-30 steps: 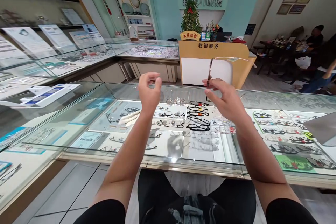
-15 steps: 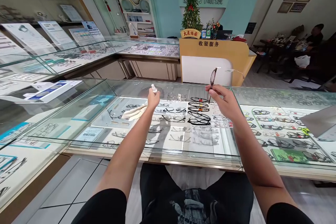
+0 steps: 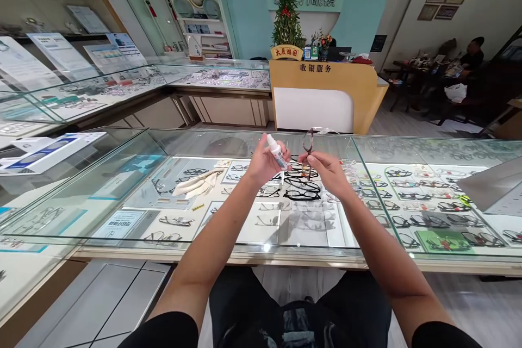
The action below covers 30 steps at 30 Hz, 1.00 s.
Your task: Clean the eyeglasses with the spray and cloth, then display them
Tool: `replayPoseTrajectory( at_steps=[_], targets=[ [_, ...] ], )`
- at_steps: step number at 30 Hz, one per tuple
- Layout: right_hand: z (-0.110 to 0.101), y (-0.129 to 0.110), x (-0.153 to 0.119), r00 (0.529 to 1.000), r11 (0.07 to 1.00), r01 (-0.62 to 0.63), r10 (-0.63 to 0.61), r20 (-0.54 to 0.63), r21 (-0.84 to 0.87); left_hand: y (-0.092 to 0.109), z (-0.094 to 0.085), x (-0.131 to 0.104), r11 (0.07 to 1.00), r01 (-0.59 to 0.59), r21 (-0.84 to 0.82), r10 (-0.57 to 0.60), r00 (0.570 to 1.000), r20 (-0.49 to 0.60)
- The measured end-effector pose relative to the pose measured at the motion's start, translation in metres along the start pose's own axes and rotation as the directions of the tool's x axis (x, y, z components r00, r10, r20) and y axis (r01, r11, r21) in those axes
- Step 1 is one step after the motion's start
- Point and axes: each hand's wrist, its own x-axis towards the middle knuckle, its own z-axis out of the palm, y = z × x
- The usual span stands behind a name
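The left hand (image 3: 261, 162) is wrapped around a small white spray bottle (image 3: 275, 152), its nozzle end tipped toward the glasses. The right hand (image 3: 328, 171) pinches a pair of brown-framed glasses (image 3: 309, 141) by the lower rim, the frame standing nearly upright with a pale temple reaching right. Bottle and glasses sit just beside each other above the glass display counter (image 3: 171, 144); whether they touch is hard to tell. A cream cloth (image 3: 198, 183) lies on the counter, left of the left hand. Inside the counter, below both hands, 3 black frames (image 3: 302, 187) lie stacked among rows of others.
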Motion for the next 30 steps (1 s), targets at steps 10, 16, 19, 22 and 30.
replayPoseTrajectory(
  at_steps=[10,16,19,22,30],
  targets=[
    [0.012,0.009,-0.005,0.993,0.999,-0.043,0.044,0.107,-0.016,-0.037,-0.01,-0.004,0.829,-0.184,0.528,0.304,0.941,-0.148],
    [0.02,0.011,-0.008,0.98,0.999,-0.041,0.035,0.195,0.025,-0.037,-0.003,-0.007,0.766,-0.179,0.618,0.3,0.949,-0.096],
    [0.02,0.011,-0.009,0.979,0.999,-0.041,0.035,0.201,0.029,-0.035,-0.001,-0.009,0.781,-0.167,0.602,0.265,0.961,-0.077],
    [0.019,0.011,-0.008,0.983,0.999,-0.045,0.039,0.177,0.027,-0.035,0.0,-0.011,0.776,-0.199,0.598,0.312,0.946,-0.089],
    [0.015,0.016,-0.002,0.999,0.994,-0.023,0.025,-0.022,0.103,-0.047,0.0,-0.015,0.662,-0.191,0.725,0.292,0.956,-0.014]
  ],
)
